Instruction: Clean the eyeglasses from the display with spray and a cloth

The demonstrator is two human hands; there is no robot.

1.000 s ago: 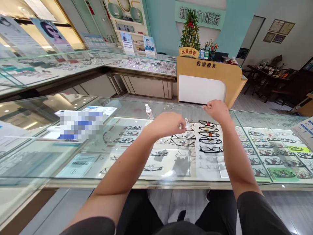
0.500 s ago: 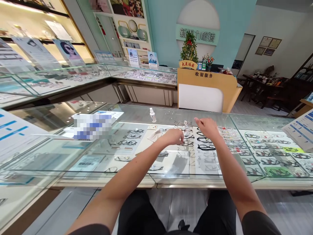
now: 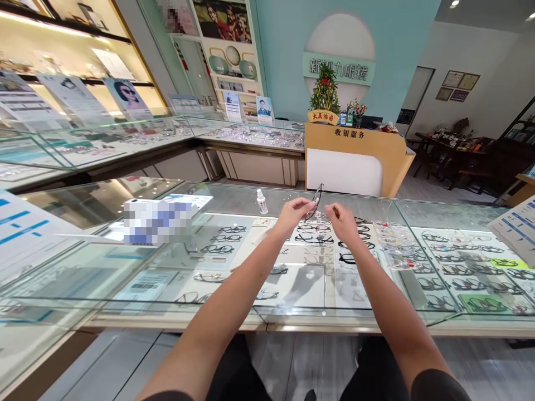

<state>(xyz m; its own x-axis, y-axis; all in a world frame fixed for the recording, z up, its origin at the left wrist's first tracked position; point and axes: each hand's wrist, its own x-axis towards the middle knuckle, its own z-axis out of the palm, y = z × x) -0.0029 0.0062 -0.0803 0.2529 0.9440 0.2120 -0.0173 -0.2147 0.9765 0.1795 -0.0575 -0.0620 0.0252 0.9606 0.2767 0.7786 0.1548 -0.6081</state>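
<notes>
OK, left hand [image 3: 295,214] has a pair of dark-framed glasses [image 3: 319,196], pinched between thumb and fingers. Glasses are up in the air above the back part of the glass-topped table [image 3: 284,329], tipped close to vertical, not lying flat. Right hand [image 3: 343,220] sits just beside them, thumb and fingers drawn in to a narrow gap. Can't tell whether it touches the frame or has anything in it. Both forearms reach forward over the table, roughly level with each other.

Around the hands: middle column of glasses [image 3: 314,239] below and between them; black-framed glasses [image 3: 361,229] in the next column right, partly hidden by the right forearm; pale frames [image 3: 395,245] beyond that. More glasses on a green sheet [image 3: 485,303] at far right. Left side: short column of dark frames [image 3: 223,238], then a white-and-blue item [image 3: 167,220], partly pixelated.

White bottle [image 3: 261,201] stands upright near the table's far edge, left of the left hand, apart from it. Behind: wooden desk [image 3: 401,156] with a potted plant [image 3: 325,92] on top.
</notes>
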